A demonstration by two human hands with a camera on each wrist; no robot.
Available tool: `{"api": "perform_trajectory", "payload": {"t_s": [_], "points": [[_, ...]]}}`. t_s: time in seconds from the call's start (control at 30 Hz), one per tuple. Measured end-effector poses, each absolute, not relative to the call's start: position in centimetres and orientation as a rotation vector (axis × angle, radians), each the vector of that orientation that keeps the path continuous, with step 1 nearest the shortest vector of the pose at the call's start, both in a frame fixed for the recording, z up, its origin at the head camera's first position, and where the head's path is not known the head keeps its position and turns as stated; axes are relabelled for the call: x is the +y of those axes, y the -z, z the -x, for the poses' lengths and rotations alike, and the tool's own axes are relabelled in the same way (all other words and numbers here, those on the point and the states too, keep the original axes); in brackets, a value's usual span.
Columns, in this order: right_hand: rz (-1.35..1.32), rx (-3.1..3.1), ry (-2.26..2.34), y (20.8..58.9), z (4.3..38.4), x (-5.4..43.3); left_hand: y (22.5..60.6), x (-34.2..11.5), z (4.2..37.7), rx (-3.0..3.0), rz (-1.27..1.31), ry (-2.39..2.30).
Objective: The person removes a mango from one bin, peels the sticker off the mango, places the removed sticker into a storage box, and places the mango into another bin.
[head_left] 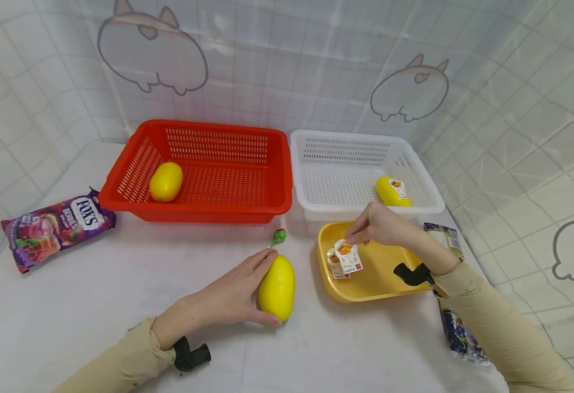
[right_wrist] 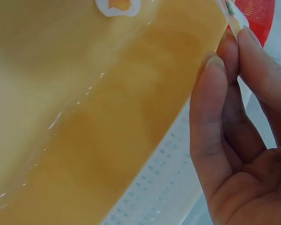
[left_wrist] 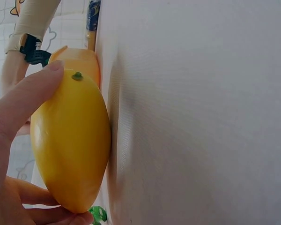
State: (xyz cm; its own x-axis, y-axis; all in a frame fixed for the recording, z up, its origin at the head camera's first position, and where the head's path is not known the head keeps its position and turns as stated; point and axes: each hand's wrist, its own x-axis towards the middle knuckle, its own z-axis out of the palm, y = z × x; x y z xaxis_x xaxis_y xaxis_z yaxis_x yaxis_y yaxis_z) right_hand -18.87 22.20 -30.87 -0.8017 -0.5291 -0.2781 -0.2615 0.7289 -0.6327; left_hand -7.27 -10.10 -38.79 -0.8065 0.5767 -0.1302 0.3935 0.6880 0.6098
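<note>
On the white table my left hand (head_left: 228, 292) grips a yellow mango (head_left: 278, 286), thumb at one end and fingers at the other. The left wrist view shows the thumb beside the green stem nub of the mango (left_wrist: 72, 140). Over a yellow plastic tub (head_left: 385, 267), my right hand (head_left: 382, 225) pinches a white sticker (head_left: 350, 261) with a mango picture by its top edge. A second, similar sticker (head_left: 335, 263) lies in the tub, partly covered by the first. In the right wrist view the pinched sticker (right_wrist: 235, 18) shows only at its edge beside the fingertips.
Behind stand a red basket (head_left: 198, 210) holding one mango (head_left: 166, 182) and a white basket (head_left: 350, 208) holding a stickered mango (head_left: 390, 192). A purple Fox's candy bag (head_left: 60, 226) lies left. A green-wrapped lollipop (head_left: 279, 236) touches near my left fingers. Dark packages (head_left: 459, 330) lie right.
</note>
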Motion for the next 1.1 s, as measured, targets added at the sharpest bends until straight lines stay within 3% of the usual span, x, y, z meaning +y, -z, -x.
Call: {"api": "perform_trajectory", "payload": {"t_s": [1.1], "points": [[0.594, 2.385, 0.515, 32.5, 20.1, 24.9, 38.8, -10.0, 7.2, 2.612, -0.777, -0.818]]}}
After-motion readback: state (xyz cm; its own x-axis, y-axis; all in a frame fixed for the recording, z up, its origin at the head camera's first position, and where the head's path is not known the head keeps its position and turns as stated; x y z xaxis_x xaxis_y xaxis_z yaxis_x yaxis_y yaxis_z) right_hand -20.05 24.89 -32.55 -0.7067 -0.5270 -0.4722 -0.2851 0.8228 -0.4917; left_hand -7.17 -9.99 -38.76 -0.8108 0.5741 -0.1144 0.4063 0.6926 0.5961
